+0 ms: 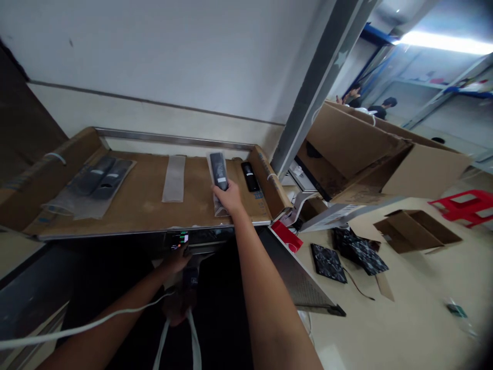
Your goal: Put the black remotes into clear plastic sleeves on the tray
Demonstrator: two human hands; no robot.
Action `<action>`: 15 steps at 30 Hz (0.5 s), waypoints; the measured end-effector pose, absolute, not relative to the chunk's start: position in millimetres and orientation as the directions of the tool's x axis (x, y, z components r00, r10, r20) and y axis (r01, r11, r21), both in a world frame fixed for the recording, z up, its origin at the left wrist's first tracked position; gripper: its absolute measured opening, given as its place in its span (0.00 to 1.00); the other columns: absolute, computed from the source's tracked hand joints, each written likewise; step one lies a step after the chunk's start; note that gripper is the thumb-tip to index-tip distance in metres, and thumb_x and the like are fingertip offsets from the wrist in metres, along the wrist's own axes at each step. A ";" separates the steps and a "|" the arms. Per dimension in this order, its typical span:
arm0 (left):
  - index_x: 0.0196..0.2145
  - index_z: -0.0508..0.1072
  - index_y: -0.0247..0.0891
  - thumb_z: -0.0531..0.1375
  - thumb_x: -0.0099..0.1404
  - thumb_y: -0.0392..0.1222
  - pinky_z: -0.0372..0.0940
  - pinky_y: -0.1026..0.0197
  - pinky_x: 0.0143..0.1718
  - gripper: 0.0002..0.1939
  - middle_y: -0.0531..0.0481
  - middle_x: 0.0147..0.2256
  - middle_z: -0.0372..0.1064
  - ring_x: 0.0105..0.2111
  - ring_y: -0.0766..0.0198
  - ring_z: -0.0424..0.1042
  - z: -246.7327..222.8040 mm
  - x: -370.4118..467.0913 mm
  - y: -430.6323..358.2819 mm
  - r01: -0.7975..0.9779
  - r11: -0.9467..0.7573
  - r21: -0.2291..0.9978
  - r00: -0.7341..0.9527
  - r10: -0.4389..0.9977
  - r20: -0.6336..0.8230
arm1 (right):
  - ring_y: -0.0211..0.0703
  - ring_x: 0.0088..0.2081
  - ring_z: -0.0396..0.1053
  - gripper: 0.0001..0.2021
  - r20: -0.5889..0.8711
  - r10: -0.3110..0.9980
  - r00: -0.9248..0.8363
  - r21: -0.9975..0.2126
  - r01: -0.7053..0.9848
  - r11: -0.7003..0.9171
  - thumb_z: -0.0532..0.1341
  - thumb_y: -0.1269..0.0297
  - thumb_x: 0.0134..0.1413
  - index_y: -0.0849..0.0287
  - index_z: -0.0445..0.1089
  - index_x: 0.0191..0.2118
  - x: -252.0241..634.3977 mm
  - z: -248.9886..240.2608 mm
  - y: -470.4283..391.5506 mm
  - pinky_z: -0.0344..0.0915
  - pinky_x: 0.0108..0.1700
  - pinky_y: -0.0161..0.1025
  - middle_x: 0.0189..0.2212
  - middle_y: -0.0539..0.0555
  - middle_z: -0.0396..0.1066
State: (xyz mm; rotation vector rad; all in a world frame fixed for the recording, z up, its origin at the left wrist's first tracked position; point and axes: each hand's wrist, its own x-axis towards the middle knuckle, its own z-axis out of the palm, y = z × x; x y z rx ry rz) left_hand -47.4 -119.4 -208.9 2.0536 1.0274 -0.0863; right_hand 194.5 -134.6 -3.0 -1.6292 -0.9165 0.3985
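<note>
My right hand (pixel 230 198) is closed on a dark remote control (pixel 219 169) in a clear plastic sleeve, over the cardboard-lined shelf (pixel 150 216). To its right lies a black remote (pixel 250 177) without a visible sleeve. A flat translucent sleeve (pixel 174 179) rests to its left. Farther left, dark items that look like remotes (pixel 103 177) lie in clear plastic bags. Below the shelf's front edge, in shadow, my left hand (pixel 179 260) is closed around a phone (pixel 179 240) with a lit screen. Some of its fingers are hard to see.
Cardboard sides (pixel 271 180) border the shelf, and a grey metal post (pixel 308 87) rises at its right. A large open carton (pixel 358 149) stands beyond. On the floor are a smaller carton (pixel 418 231) and black patterned boxes (pixel 328 262). A white cable (pixel 92 321) crosses my left arm.
</note>
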 end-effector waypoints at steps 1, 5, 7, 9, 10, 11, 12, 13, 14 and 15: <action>0.64 0.61 0.36 0.53 0.68 0.46 0.63 0.54 0.53 0.29 0.40 0.54 0.72 0.53 0.52 0.72 -208.3 -48.9 -120.8 0.688 -0.325 0.649 0.666 0.637 -0.388 | 0.35 0.25 0.59 0.15 0.213 0.740 0.638 -0.936 0.352 -0.034 0.65 0.54 0.43 0.61 0.71 0.32 194.5 -3.3 -134.5 0.56 0.27 0.32 0.23 0.45 0.65; 0.63 0.64 0.39 0.54 0.66 0.44 0.61 0.54 0.58 0.28 0.42 0.57 0.70 0.58 0.53 0.67 -207.1 -52.7 -128.9 0.677 -0.362 0.641 0.690 0.615 -0.381 | 0.35 0.25 0.59 0.15 0.219 0.736 0.641 -0.932 0.359 -0.036 0.65 0.53 0.43 0.61 0.71 0.31 194.8 -4.3 -133.7 0.55 0.27 0.32 0.23 0.45 0.64; 0.63 0.63 0.37 0.54 0.66 0.43 0.58 0.54 0.61 0.29 0.40 0.60 0.65 0.61 0.53 0.65 -202.6 -52.2 -133.9 0.677 -0.405 0.615 0.702 0.606 -0.373 | 0.35 0.25 0.59 0.15 0.224 0.737 0.638 -0.933 0.359 -0.027 0.65 0.53 0.43 0.61 0.71 0.31 194.9 -4.2 -133.8 0.55 0.27 0.32 0.23 0.45 0.64; 0.65 0.60 0.35 0.53 0.67 0.44 0.57 0.54 0.61 0.30 0.39 0.62 0.62 0.61 0.54 0.64 -190.7 -53.1 -136.5 0.682 -0.436 0.587 0.705 0.605 -0.369 | 0.34 0.25 0.58 0.15 0.224 0.736 0.639 -0.932 0.361 -0.030 0.65 0.53 0.43 0.61 0.71 0.31 195.0 -3.7 -134.0 0.55 0.27 0.32 0.22 0.45 0.64; 0.67 0.58 0.36 0.52 0.68 0.45 0.58 0.54 0.60 0.31 0.39 0.62 0.63 0.61 0.53 0.65 -181.5 -55.5 -135.4 0.683 -0.445 0.580 0.707 0.602 -0.370 | 0.34 0.25 0.58 0.15 0.224 0.735 0.640 -0.931 0.363 -0.033 0.65 0.53 0.43 0.61 0.71 0.31 195.0 -3.5 -134.2 0.55 0.27 0.32 0.22 0.45 0.64; 0.67 0.57 0.37 0.50 0.69 0.46 0.60 0.54 0.59 0.31 0.40 0.60 0.66 0.59 0.53 0.67 -170.2 -60.0 -131.9 0.683 -0.453 0.573 0.708 0.602 -0.368 | 0.34 0.25 0.58 0.15 0.226 0.734 0.640 -0.930 0.366 -0.032 0.65 0.53 0.43 0.61 0.70 0.31 195.1 -3.3 -134.2 0.55 0.27 0.32 0.22 0.45 0.63; 0.67 0.57 0.39 0.49 0.70 0.48 0.62 0.53 0.57 0.30 0.41 0.58 0.68 0.57 0.53 0.69 -157.5 -67.0 -125.4 0.686 -0.466 0.559 0.706 0.612 -0.357 | 0.34 0.25 0.57 0.14 0.230 0.733 0.640 -0.930 0.366 -0.028 0.65 0.53 0.43 0.61 0.70 0.30 195.2 -3.4 -134.2 0.55 0.27 0.32 0.22 0.45 0.63; 0.66 0.59 0.42 0.47 0.71 0.50 0.64 0.53 0.55 0.29 0.42 0.55 0.72 0.54 0.52 0.72 -144.2 -76.7 -115.7 0.701 -0.480 0.527 0.693 0.633 -0.345 | 0.34 0.25 0.57 0.14 0.234 0.733 0.639 -0.931 0.365 -0.021 0.65 0.53 0.43 0.60 0.70 0.30 195.4 -3.8 -134.0 0.55 0.27 0.32 0.22 0.45 0.63; 0.64 0.63 0.42 0.46 0.71 0.51 0.64 0.52 0.54 0.27 0.42 0.53 0.73 0.53 0.51 0.72 -131.5 -88.8 -103.0 0.728 -0.502 0.467 0.666 0.678 -0.310 | 0.34 0.25 0.57 0.14 0.240 0.734 0.635 -0.930 0.366 -0.013 0.65 0.53 0.43 0.60 0.70 0.30 195.8 -4.4 -133.7 0.55 0.27 0.32 0.22 0.45 0.63; 0.60 0.68 0.41 0.48 0.71 0.50 0.63 0.50 0.56 0.25 0.40 0.53 0.73 0.54 0.48 0.71 -120.5 -102.8 -87.7 0.777 -0.520 0.355 0.615 0.747 -0.253 | 0.34 0.25 0.57 0.15 0.245 0.736 0.632 -0.930 0.368 -0.007 0.65 0.53 0.43 0.60 0.70 0.30 196.2 -5.2 -133.4 0.55 0.27 0.32 0.22 0.45 0.63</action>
